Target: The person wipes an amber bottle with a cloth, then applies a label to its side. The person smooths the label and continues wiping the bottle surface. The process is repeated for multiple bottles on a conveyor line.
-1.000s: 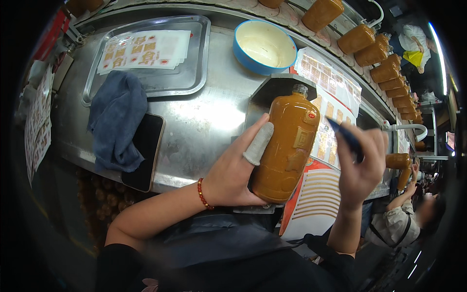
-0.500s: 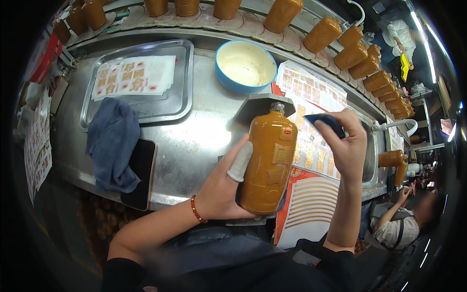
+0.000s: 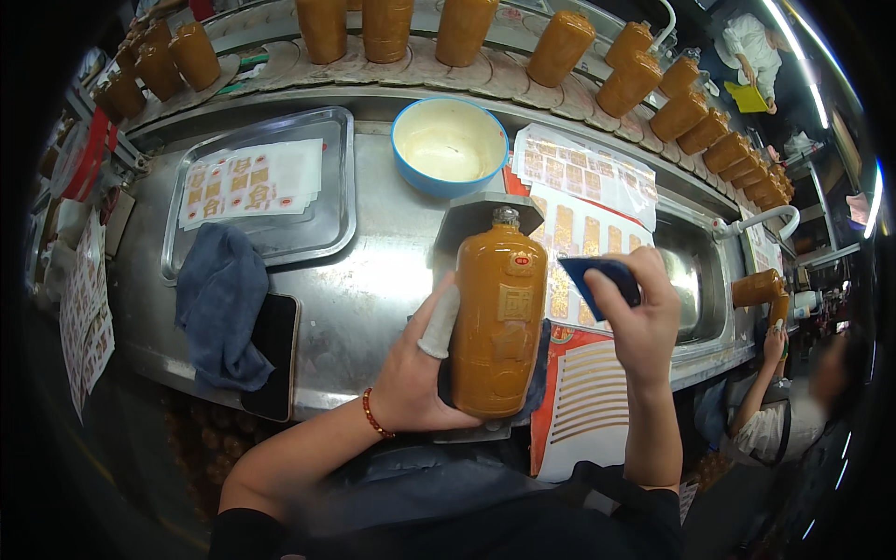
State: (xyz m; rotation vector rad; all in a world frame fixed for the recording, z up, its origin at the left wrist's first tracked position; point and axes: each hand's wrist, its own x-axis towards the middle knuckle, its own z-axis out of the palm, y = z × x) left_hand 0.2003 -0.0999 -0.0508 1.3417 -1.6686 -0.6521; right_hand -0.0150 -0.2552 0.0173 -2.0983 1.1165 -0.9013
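A brown glazed bottle (image 3: 481,280) with a clear glass neck and raised square patches leans back on the worktop in front of me, against a grey angled metal stand (image 3: 457,224). My left hand (image 3: 415,373), with a pale sleeve on one finger, wraps its left side and lower edge. Up in the air to the right of the bottle, my right hand (image 3: 649,322) pinches a dark blue flat scraper (image 3: 583,280) between thumb and fingers. The scraper's pointed corner faces the bottle without touching it. Under the bottle's base lies a dark cloth (image 3: 539,373).
Sticker sheets (image 3: 583,168) and a red-edged sheet of gold strips (image 3: 588,401) lie at right, beside a sink (image 3: 723,299). A blue-rimmed bowl (image 3: 448,149), metal tray (image 3: 341,177), blue cloth (image 3: 219,299) and phone (image 3: 280,350) are left. Brown bottles line a conveyor (image 3: 401,79); co-workers are at right.
The right hand with the scraper has come slightly left and lower, and the scraper's blade has turned. In the view, the bottle looks more upright; the whole scene has shifted a little.
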